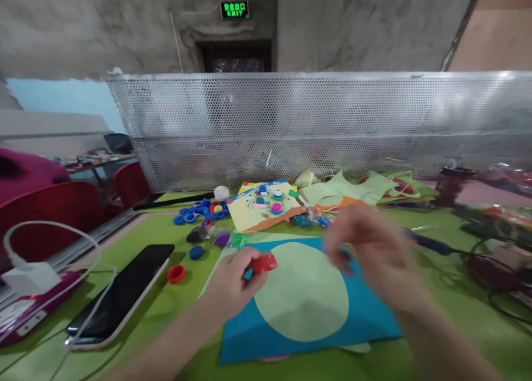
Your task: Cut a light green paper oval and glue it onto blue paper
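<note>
My left hand is closed on a small shiny red packet of modelling clay above the left side of a blue sheet. A large pale green paper circle lies on that sheet. Over the sheet's right part, my right hand is raised with bent fingers. Motion smears it, so whether it holds anything does not show. Small wrapped lumps in black, purple and green lie beyond my left hand.
Bottle caps cluster at the back left, near a red cap ring. A decorated card leans behind the sheet. Left are a phone and a cabled power bank. A glue gun lies right; a perforated metal screen stands behind.
</note>
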A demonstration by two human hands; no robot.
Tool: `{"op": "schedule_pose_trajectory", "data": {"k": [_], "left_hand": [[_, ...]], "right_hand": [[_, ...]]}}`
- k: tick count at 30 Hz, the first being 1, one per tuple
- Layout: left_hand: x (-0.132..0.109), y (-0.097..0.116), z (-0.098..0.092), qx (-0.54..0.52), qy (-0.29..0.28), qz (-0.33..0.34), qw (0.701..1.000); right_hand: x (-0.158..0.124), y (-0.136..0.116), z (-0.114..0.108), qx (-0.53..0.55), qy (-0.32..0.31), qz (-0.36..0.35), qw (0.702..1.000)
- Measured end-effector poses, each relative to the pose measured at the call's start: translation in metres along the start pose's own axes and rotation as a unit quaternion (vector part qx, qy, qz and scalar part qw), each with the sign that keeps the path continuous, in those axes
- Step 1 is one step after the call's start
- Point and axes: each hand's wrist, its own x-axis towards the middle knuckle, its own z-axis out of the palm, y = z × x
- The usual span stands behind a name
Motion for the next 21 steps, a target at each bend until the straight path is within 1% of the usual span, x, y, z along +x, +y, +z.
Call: {"op": "schedule_pose_trajectory", "data": {"k": [1, 2, 3, 4, 5, 6, 8, 9, 11, 13, 16, 18, 21], "left_hand": [[0.000, -0.002, 0.000, 0.033, 0.021, 0.019, 0.999], [0.000, -0.004, 0.001, 0.064, 0.039, 0.038, 0.996], [0.000, -0.006, 0.002, 0.092, 0.051, 0.059, 0.993], [0.001, -0.008, 0.003, 0.114, 0.058, 0.082, 0.988], [0.001, -0.010, 0.005, 0.131, 0.061, 0.105, 0.984], [0.001, -0.011, 0.007, 0.144, 0.059, 0.126, 0.980], [0.000, -0.011, 0.010, 0.163, 0.047, 0.161, 0.972], [0.000, -0.010, 0.011, 0.170, 0.040, 0.173, 0.969], [-0.003, -0.007, 0.012, 0.178, 0.020, 0.189, 0.966], [-0.006, -0.004, 0.010, 0.180, 0.003, 0.210, 0.961], [-0.010, -0.003, 0.005, 0.191, -0.013, 0.241, 0.952], [-0.011, -0.002, 0.003, 0.202, -0.019, 0.248, 0.947], [-0.010, 0.000, 0.001, 0.229, -0.023, 0.259, 0.938]], "right_hand": [[0.000, -0.007, 0.008, 0.063, -0.050, 0.016, 0.997], [-0.002, -0.012, 0.018, 0.139, -0.117, 0.045, 0.982], [-0.004, -0.017, 0.027, 0.212, -0.186, 0.079, 0.956], [-0.007, -0.021, 0.035, 0.276, -0.241, 0.114, 0.923], [-0.010, -0.024, 0.042, 0.320, -0.278, 0.148, 0.893], [-0.014, -0.026, 0.047, 0.341, -0.299, 0.172, 0.874], [-0.021, -0.028, 0.050, 0.351, -0.328, 0.208, 0.852], [-0.023, -0.028, 0.050, 0.347, -0.340, 0.220, 0.846], [-0.025, -0.026, 0.046, 0.353, -0.361, 0.229, 0.832], [-0.025, -0.024, 0.043, 0.392, -0.374, 0.214, 0.813], [-0.024, -0.022, 0.040, 0.446, -0.388, 0.166, 0.789], [-0.024, -0.021, 0.039, 0.430, -0.400, 0.151, 0.795], [-0.025, -0.023, 0.038, 0.373, -0.427, 0.148, 0.810]]}}
